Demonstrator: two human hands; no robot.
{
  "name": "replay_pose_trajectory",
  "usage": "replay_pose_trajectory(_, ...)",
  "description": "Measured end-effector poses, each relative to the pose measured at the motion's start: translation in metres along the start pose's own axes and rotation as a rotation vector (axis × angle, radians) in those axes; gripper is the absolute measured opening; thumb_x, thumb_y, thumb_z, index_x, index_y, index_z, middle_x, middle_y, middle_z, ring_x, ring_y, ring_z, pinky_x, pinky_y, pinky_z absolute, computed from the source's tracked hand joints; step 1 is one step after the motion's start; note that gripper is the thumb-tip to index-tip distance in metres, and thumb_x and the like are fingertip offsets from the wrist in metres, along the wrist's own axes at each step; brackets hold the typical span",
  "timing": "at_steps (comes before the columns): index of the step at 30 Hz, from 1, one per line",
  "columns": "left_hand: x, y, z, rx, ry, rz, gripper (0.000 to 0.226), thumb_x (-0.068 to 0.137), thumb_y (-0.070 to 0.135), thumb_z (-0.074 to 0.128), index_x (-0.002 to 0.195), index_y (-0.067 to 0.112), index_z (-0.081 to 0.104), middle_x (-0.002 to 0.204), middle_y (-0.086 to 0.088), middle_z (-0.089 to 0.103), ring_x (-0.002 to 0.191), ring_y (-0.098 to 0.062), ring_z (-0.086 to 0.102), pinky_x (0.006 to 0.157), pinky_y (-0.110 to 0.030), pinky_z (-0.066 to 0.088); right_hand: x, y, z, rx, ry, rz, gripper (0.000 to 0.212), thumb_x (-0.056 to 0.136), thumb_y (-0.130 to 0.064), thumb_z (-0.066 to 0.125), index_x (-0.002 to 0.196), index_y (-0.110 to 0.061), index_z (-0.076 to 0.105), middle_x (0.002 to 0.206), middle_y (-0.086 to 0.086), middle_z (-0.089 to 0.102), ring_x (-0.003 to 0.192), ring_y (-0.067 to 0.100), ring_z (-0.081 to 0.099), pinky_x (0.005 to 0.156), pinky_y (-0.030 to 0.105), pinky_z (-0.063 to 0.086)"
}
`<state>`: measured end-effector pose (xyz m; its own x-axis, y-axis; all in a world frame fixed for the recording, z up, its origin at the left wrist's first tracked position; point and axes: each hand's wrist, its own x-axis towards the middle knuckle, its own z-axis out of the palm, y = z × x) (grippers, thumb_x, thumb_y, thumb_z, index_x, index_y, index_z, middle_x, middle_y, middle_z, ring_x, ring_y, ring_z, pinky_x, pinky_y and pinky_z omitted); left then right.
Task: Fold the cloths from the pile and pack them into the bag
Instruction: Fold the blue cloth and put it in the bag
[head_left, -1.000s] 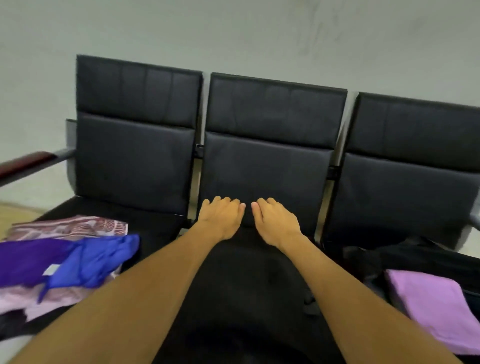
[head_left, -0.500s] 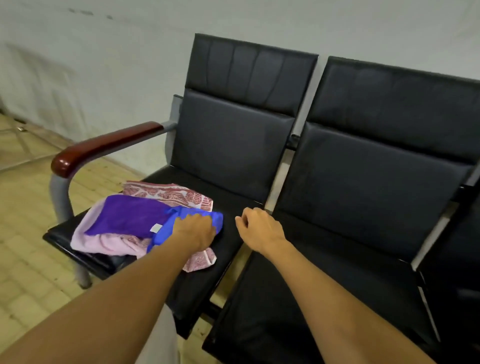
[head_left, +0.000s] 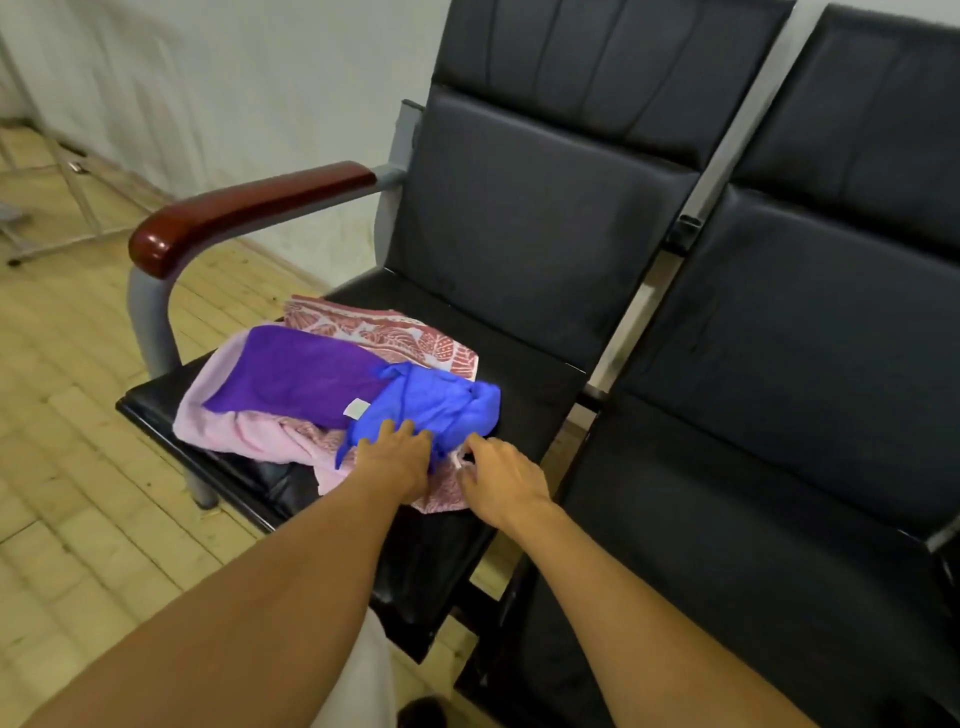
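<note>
At the centre of the frame a pile of cloths lies on the black seat (head_left: 524, 364) of the leftmost chair: a blue cloth (head_left: 431, 400) on top at the pile's right, a purple cloth (head_left: 296, 374) to its left, a pink cloth (head_left: 218, 415) beneath, and a red patterned cloth (head_left: 384, 332) behind. The left hand (head_left: 395, 457) lies on the near edge of the blue cloth, its grip apparently closing on the fabric. The right hand (head_left: 501, 480) sits just right of it, fingers bent at the pile's near edge, grip impossible to tell.
</note>
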<state>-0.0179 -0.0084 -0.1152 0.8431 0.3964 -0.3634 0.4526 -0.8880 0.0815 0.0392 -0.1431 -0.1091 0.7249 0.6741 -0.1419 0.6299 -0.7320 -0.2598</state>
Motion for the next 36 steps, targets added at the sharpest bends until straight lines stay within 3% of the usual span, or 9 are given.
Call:
replay_pose_trajectory(6, 0.020, 0.000, 0.003, -0.104, 0.100, 0.056, 0.032, 0.093, 0.021, 0.054, 0.125, 0.023, 0.058, 0.131, -0.006, 0.047, 0.126, -0.030, 0.042, 0.100, -0.044, 0.040, 0.024, -0.015, 0.018, 0.061, 0.000, 0.013, 0.032, 0.094, -0.028, 0.055, 0.126, -0.022, 0.055, 0.125, 0.009, 0.062, 0.116, 0.032, 0.058, 0.086, 0.039, 0.048)
replay_pose_trajectory(11, 0.030, -0.002, 0.003, -0.131, 0.122, 0.076, 0.026, 0.091, 0.015, 0.058, 0.115, 0.008, 0.066, 0.121, -0.014, 0.062, 0.112, -0.031, 0.058, 0.092, -0.034, 0.042, 0.035, -0.022, 0.033, 0.142, -0.006, 0.107, 0.033, 0.092, -0.017, 0.051, 0.122, -0.026, 0.064, 0.121, 0.009, 0.066, 0.112, 0.033, 0.061, 0.081, 0.037, 0.048)
replay_pose_trajectory(14, 0.032, 0.001, 0.004, -0.145, 0.139, 0.060, 0.026, 0.091, 0.019, 0.059, 0.112, 0.005, 0.065, 0.118, -0.017, 0.063, 0.109, -0.033, 0.059, 0.089, -0.035, 0.043, 0.035, -0.022, 0.035, 0.321, 0.054, 0.216, 0.021, 0.087, -0.013, 0.052, 0.095, -0.014, 0.072, 0.097, 0.011, 0.068, 0.089, 0.034, 0.061, 0.065, 0.035, 0.042)
replay_pose_trajectory(16, 0.032, 0.003, 0.004, -0.138, 0.165, 0.058, 0.027, 0.089, 0.025, 0.060, 0.108, 0.005, 0.064, 0.116, -0.017, 0.062, 0.107, -0.034, 0.058, 0.087, -0.037, 0.043, 0.033, -0.021, 0.031, 0.428, 0.116, 0.257, 0.015, 0.082, -0.011, 0.054, 0.075, -0.009, 0.067, 0.081, 0.009, 0.065, 0.073, 0.028, 0.055, 0.061, 0.038, 0.043)
replay_pose_trajectory(19, 0.027, 0.010, -0.002, -0.102, 0.228, 0.057, 0.029, 0.091, 0.031, 0.057, 0.112, 0.011, 0.061, 0.122, -0.010, 0.056, 0.118, -0.031, 0.049, 0.093, -0.040, 0.039, 0.029, -0.013, 0.020, 0.389, 0.211, 0.165, 0.012, 0.089, -0.014, 0.060, 0.082, -0.012, 0.069, 0.087, 0.008, 0.068, 0.079, 0.025, 0.064, 0.070, 0.044, 0.055)
replay_pose_trajectory(23, 0.020, 0.025, -0.014, -0.159, 0.377, 0.091, 0.022, 0.098, 0.025, 0.044, 0.108, 0.015, 0.061, 0.120, -0.007, 0.061, 0.117, -0.029, 0.051, 0.094, -0.041, 0.034, 0.018, 0.006, -0.002, 0.340, 0.354, 0.076, 0.011, 0.095, -0.017, 0.060, 0.096, -0.009, 0.068, 0.099, 0.007, 0.063, 0.090, 0.022, 0.062, 0.077, 0.042, 0.055)
replay_pose_trajectory(30, -0.002, 0.082, -0.035, -0.469, 0.448, 0.329, 0.018, 0.102, 0.029, 0.039, 0.090, 0.017, 0.048, 0.100, -0.009, 0.063, 0.094, -0.030, 0.059, 0.080, -0.043, 0.046, -0.023, 0.050, -0.044, 0.310, 0.575, 0.027, 0.012, 0.101, -0.024, 0.050, 0.093, -0.017, 0.055, 0.102, -0.002, 0.048, 0.088, 0.015, 0.053, 0.069, 0.033, 0.050)
replay_pose_trajectory(33, -0.014, 0.110, -0.041, -0.472, 0.430, 0.404, 0.021, 0.102, 0.031, 0.038, 0.100, 0.016, 0.053, 0.098, -0.006, 0.064, 0.092, -0.026, 0.061, 0.083, -0.046, 0.049, -0.046, 0.072, -0.063, 0.255, 0.607, 0.035, 0.016, 0.099, -0.026, 0.049, 0.088, -0.016, 0.056, 0.101, -0.003, 0.047, 0.092, 0.011, 0.049, 0.071, 0.029, 0.047)
replay_pose_trajectory(36, -0.025, 0.139, -0.042, -0.440, 0.425, 0.489, 0.020, 0.102, 0.026, 0.040, 0.107, 0.016, 0.057, 0.101, -0.007, 0.066, 0.095, -0.027, 0.062, 0.082, -0.037, 0.047, -0.071, 0.101, -0.081, 0.273, 0.587, 0.105, 0.019, 0.098, -0.024, 0.052, 0.079, -0.019, 0.053, 0.093, -0.005, 0.047, 0.084, 0.010, 0.049, 0.068, 0.026, 0.040)
